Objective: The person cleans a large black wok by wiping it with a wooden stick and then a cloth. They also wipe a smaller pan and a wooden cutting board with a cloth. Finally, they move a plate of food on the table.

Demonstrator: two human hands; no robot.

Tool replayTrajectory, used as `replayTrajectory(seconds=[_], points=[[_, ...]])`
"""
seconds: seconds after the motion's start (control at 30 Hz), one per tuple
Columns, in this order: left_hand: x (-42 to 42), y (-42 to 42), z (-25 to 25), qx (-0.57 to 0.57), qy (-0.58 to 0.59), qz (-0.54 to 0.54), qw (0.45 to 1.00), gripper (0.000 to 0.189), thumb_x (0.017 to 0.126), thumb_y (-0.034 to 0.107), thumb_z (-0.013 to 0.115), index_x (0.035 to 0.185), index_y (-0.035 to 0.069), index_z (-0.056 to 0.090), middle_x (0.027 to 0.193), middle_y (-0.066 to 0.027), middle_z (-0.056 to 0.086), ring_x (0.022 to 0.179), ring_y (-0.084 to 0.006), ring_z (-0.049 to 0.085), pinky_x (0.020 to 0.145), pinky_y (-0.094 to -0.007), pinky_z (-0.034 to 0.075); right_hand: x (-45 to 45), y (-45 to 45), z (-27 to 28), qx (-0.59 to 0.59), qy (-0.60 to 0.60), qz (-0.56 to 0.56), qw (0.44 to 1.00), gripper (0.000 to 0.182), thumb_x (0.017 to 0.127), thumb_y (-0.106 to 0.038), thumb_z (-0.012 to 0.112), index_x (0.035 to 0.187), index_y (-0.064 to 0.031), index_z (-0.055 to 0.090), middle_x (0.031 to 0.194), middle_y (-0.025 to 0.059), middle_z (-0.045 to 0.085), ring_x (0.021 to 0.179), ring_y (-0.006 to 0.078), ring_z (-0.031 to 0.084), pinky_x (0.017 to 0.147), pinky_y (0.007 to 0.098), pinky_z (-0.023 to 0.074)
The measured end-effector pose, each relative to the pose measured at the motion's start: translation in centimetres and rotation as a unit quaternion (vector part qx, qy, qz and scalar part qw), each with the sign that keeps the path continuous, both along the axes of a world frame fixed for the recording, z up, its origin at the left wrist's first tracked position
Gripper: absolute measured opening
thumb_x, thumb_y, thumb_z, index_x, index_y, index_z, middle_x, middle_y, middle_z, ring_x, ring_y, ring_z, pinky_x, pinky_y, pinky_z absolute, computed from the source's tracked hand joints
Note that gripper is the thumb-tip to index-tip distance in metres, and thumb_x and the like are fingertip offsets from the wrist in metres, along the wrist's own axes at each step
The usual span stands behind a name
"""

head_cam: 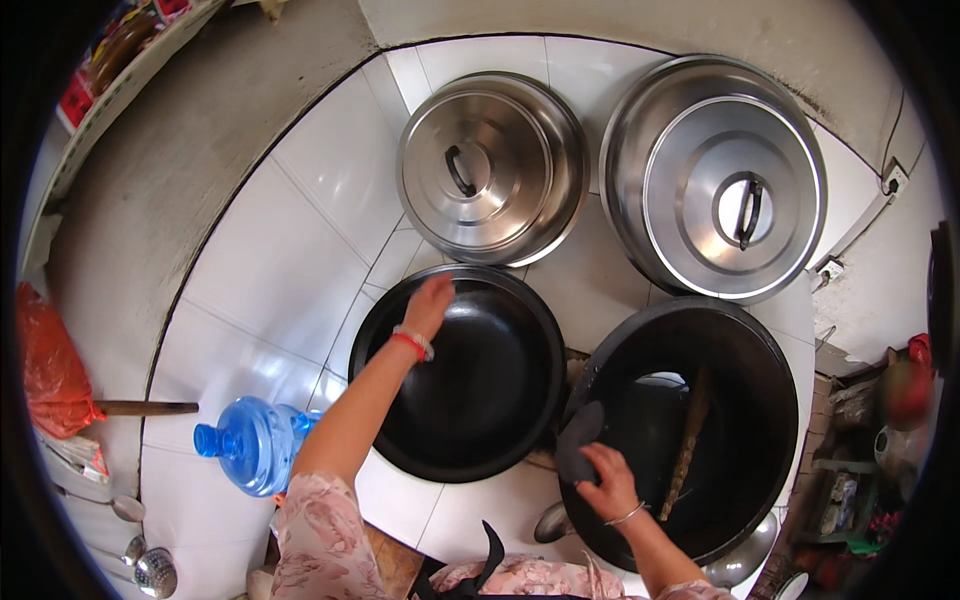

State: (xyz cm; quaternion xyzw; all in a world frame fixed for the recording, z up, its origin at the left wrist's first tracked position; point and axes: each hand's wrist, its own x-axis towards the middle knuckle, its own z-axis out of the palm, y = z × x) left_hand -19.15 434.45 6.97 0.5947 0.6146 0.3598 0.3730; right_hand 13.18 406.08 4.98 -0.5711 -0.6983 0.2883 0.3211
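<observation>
My left hand (431, 304) reaches over the far left part of a black wok (480, 375) set in the white tiled stove; whether it touches the wok is unclear, and its fingers are partly hidden and blurred. My right hand (611, 484) holds a dark grey cloth or pad (579, 442) at the near left rim of a larger, deeper black wok (750, 420). Inside that wok is some liquid, and a long brown stick-like tool (688, 442) leans in it.
Two domed metal lids (510, 202) (720, 262) lean behind the woks. A blue plastic water bottle (259, 450) lies at left. Ladles (155, 574) hang at lower left. A metal ladle bowl (553, 523) rests between the woks' near edges. Wall sockets (895, 180) are at right.
</observation>
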Motion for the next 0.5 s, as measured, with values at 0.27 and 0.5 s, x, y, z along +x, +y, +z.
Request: replayTrajectory(seconds=[0.27, 0.5], points=[[2.8, 20.8, -1.5, 0.089, -0.029, 0.153, 0.984, 0.049, 0.079, 0.033, 0.062, 0.109, -0.005, 0.057, 0.105, -0.022, 0.062, 0.101, -0.0336, 0.058, 0.087, -0.0369, 0.044, -1.2, 0.4, -1.4, -0.102, -0.032, 0.055, 0.993, 0.06, 0.06, -0.01, 0.071, 0.118, -0.0172, 0.055, 0.125, 0.0175, 0.042, 0.109, 0.0361, 0.047, 0.088, 0.0407, 0.0445], [5.2, 22.3, 2.3, -0.014, -0.02, 0.16, 0.987, 0.028, 0.082, 0.03, 0.051, 0.098, 0.011, 0.065, 0.086, -0.0159, 0.066, 0.079, -0.0291, 0.063, 0.068, -0.039, 0.046, -1.2, 0.7, -1.4, -0.106, -0.032, 0.045, 0.993, 0.065, 0.057, -0.008, 0.073, 0.119, -0.0166, 0.053, 0.126, 0.0182, 0.041, 0.11, 0.0371, 0.046, 0.091, 0.0416, 0.0425]])
